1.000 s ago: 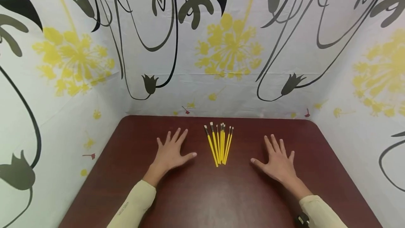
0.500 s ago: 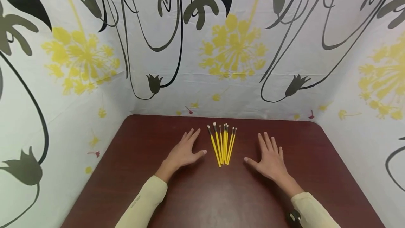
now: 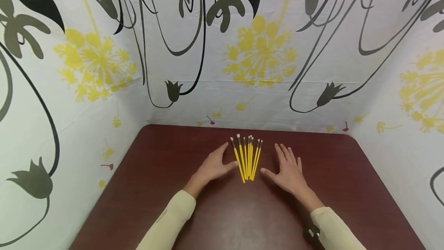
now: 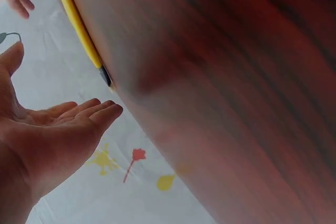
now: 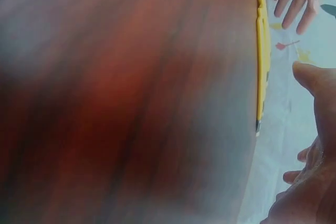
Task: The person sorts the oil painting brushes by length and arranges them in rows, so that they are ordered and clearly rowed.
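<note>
Several yellow-handled paintbrushes [image 3: 248, 161] lie fanned on the dark red table, bristles toward the far edge and handle ends bunched nearer. My left hand [image 3: 215, 165] is just left of them, thumb and fingers spread, the thumb tip overlapping the leftmost brush in the head view. In the left wrist view the left hand [image 4: 58, 135] has its fingers extended beside a yellow paintbrush [image 4: 79, 22]. To the right of the bunch my right hand [image 3: 288, 169] has its fingers extended and its thumb pointing at the brushes. The right wrist view shows the right hand [image 5: 317, 145] apart from the paintbrushes [image 5: 261, 61].
The brushes lie on a dark red wooden table [image 3: 222, 219] with rounded far corners. White fabric [image 3: 204, 103] printed with flowers stands behind it and along both sides. A small black object [image 3: 311, 233] is at the right sleeve cuff.
Both hands have moved inward toward the paintbrushes from either side, the left hand rightward and the right hand leftward. The brushes keep their arrangement while the whole view shifts slightly.
</note>
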`<action>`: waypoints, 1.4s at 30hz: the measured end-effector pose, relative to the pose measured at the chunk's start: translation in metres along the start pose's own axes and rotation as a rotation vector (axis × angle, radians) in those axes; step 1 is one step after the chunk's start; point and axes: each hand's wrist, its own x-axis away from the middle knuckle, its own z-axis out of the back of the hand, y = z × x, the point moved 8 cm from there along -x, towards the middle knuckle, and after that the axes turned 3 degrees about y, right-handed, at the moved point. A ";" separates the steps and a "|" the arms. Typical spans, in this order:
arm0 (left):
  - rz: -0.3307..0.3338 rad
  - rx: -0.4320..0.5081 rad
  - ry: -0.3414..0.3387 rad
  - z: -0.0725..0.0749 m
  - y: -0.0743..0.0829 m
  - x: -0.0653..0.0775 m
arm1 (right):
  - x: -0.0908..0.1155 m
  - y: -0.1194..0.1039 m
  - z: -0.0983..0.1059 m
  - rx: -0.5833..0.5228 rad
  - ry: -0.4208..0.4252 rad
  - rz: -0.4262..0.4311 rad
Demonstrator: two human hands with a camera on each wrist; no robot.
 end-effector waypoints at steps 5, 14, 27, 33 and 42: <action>0.053 0.171 0.018 -0.002 0.003 -0.009 | -0.005 -0.014 -0.007 -0.015 0.000 0.032; 0.140 0.258 0.028 -0.003 0.005 -0.026 | -0.023 -0.034 -0.021 -0.069 0.007 0.045; 0.236 0.270 0.132 -0.006 0.000 -0.057 | -0.048 -0.059 -0.027 -0.107 -0.003 0.010; 0.272 0.332 0.203 -0.005 -0.004 -0.066 | -0.052 -0.070 -0.035 -0.136 -0.046 -0.056; 0.374 0.133 0.174 -0.008 -0.013 -0.076 | -0.055 -0.072 -0.046 -0.134 -0.058 -0.196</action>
